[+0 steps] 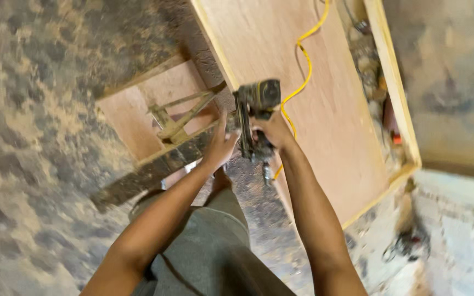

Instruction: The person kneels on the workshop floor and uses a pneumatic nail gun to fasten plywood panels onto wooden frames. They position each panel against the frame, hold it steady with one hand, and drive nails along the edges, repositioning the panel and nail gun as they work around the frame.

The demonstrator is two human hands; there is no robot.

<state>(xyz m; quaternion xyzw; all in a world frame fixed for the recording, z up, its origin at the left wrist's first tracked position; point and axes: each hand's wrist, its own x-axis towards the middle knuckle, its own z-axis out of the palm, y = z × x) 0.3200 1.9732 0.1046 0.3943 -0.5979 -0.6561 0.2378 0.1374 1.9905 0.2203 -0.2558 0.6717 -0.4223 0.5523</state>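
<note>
Large plywood panel (325, 109) with pale edge strips, lying flat and filling the upper right; placed low, apparently to let work proceed from above along its near edge. Floor (34, 142) mottled with dust and debris around it. Smaller wooden frame (165, 120) with crossed braces just left of the panel; dark plank (149, 175) across its near side, crowding the left approach. Yellow coiled hose (303, 71) trailing over the panel to the tool, loose enough to snag. Nail gun (256, 118) held upright at the panel's near edge, nose down, seemingly for square driving. Right hand (272, 131) wrapped tight around the grip; left hand (220, 145) with fingers spread beside the tool body, steadying; contact blurred, not certain. Clutter (374, 82) beyond the far strip, indistinct.
</note>
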